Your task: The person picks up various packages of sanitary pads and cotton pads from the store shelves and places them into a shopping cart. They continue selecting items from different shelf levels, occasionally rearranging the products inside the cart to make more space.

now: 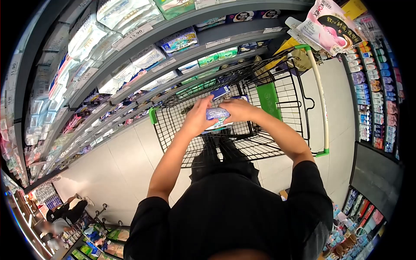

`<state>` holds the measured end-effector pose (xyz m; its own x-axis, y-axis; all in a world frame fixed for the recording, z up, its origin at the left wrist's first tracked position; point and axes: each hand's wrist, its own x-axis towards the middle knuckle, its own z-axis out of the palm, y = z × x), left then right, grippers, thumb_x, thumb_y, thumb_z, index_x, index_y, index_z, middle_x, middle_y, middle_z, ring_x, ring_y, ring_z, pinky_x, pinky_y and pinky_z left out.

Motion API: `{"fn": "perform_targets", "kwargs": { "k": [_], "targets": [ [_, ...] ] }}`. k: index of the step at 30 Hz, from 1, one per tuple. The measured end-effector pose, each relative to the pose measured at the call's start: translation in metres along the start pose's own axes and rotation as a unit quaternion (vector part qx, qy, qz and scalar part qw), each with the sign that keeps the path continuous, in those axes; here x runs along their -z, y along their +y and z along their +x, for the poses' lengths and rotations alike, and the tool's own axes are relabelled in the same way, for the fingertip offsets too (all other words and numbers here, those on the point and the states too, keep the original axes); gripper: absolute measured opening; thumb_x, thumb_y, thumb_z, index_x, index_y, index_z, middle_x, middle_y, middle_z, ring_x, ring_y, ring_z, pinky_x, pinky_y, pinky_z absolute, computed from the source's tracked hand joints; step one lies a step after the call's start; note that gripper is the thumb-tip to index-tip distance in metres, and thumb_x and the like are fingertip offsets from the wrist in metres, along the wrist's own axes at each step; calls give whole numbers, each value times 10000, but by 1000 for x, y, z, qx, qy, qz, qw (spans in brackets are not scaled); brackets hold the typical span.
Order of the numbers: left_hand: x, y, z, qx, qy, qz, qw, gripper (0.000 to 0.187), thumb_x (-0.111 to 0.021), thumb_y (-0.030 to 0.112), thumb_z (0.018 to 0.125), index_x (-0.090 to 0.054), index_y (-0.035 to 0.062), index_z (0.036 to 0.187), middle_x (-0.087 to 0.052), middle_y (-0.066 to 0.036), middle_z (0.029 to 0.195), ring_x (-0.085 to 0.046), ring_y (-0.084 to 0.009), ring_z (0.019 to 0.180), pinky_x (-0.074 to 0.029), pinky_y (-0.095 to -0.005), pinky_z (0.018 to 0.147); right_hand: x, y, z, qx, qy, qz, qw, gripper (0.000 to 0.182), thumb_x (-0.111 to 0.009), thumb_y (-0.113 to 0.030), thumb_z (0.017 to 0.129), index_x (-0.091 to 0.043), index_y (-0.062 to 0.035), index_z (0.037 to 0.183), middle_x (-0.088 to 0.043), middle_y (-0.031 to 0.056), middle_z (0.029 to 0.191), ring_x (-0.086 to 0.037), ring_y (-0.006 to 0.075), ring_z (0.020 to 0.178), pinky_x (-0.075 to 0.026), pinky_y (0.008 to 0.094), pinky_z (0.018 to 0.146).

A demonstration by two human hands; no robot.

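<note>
Both of my hands are over the wire shopping cart (pixel 277 147). Between them is a small, shiny purple-and-white package (pixel 218 114). My left hand (pixel 198 116) grips its left side, with the thumb along the near edge. My right hand (pixel 237 110) curls round the right side, fingers bent over the top. Just beyond my fingers a dark blue box (pixel 220 92) shows, and a white-and-green pack (pixel 220 126) peeks out below the purple one. The hands cover part of the cart's contents.
Shelves with price tags (pixel 134 37) and wrapped packs curve along the left and far side. A green panel (pixel 269 102) hangs in the cart near its pale handle (pixel 321 99). Bottles (pixel 372 86) line the right. Other people (pixel 65 216) are at lower left.
</note>
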<state>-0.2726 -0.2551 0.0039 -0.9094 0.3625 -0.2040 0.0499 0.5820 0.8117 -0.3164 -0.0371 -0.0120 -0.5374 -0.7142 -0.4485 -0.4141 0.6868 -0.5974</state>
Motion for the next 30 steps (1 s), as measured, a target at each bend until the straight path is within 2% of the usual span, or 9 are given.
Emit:
{"fn": "perform_targets", "kwargs": {
  "k": [3, 5, 9, 13, 21, 25, 26, 27, 30],
  "targets": [
    [9, 10, -2, -37, 133, -1, 990, 809, -818, 139, 717, -399, 64, 1405, -493, -148, 1257, -574, -294, 1110, -494, -397, 910, 29, 15, 0, 42, 143, -93, 984, 448, -778, -264, 710, -597, -96, 1083, -595, 71, 1088, -565, 319, 1076, -547, 441, 813],
    [17, 0, -3, -3, 199, -42, 979, 788, -814, 122, 732, -403, 25, 1397, -481, -156, 1315, -548, -266, 1168, -467, -379, 963, 60, 31, 6, 32, 360, -95, 928, 462, -787, -211, 697, -595, -113, 1105, -574, 75, 1031, -562, 312, 1018, -542, 413, 822],
    [14, -24, -17, 64, 170, -78, 980, 659, -762, 157, 817, -427, 10, 1365, -501, -158, 1320, -561, -267, 1156, -475, -380, 943, 140, 41, 20, -11, 566, -126, 815, 522, -787, -110, 690, -592, -144, 1173, -561, 61, 1114, -550, 292, 1071, -516, 394, 873],
    [-12, -39, -39, 56, 118, -71, 989, 603, -745, 209, 827, -476, 19, 1332, -530, -171, 1233, -601, -281, 1074, -504, -386, 865, 179, 62, 52, -14, 547, -194, 814, 507, -780, -154, 733, -598, -179, 1206, -560, 66, 1170, -544, 286, 1122, -526, 403, 892],
    [-60, -52, -67, 72, 55, -79, 993, 534, -735, 232, 854, -509, 21, 1289, -552, -188, 1223, -642, -290, 1047, -526, -376, 840, 201, 88, 102, -62, 436, -220, 870, 358, -703, -266, 840, -649, -77, 1139, -684, 197, 852, -619, 415, 965, -504, 464, 901],
    [-54, -53, -63, 76, 29, -65, 995, 525, -728, 234, 861, -512, 10, 1283, -567, -193, 1217, -656, -297, 1027, -528, -376, 847, 172, 83, 81, 13, 601, -90, 794, 449, -689, -176, 852, -557, -97, 1274, -547, 197, 1261, -499, 390, 1196, -437, 452, 998],
    [-53, -55, -61, 76, 34, -69, 994, 526, -726, 239, 864, -512, -2, 1280, -573, -192, 1212, -660, -294, 1015, -529, -371, 841, 160, 85, 74, 61, 644, -81, 759, 423, -670, -136, 865, -561, -105, 1272, -550, 173, 1264, -497, 369, 1204, -427, 434, 1004],
    [-51, -57, -60, 74, 32, -70, 994, 522, -724, 238, 867, -514, -7, 1277, -576, -191, 1209, -657, -290, 1022, -529, -366, 837, 150, 76, 55, 74, 641, -59, 762, 410, -663, -112, 867, -569, -98, 1265, -554, 148, 1270, -526, 333, 1179, -453, 399, 972],
    [-47, -58, -56, 96, 25, -89, 991, 506, -710, 250, 876, -519, 0, 1272, -578, -186, 1209, -648, -287, 1030, -525, -359, 840, 94, 84, 19, -11, 603, 74, 795, 417, -662, -92, 864, -567, -83, 1270, -570, 139, 1244, -584, 301, 1066, -493, 351, 894]
  ]
}}
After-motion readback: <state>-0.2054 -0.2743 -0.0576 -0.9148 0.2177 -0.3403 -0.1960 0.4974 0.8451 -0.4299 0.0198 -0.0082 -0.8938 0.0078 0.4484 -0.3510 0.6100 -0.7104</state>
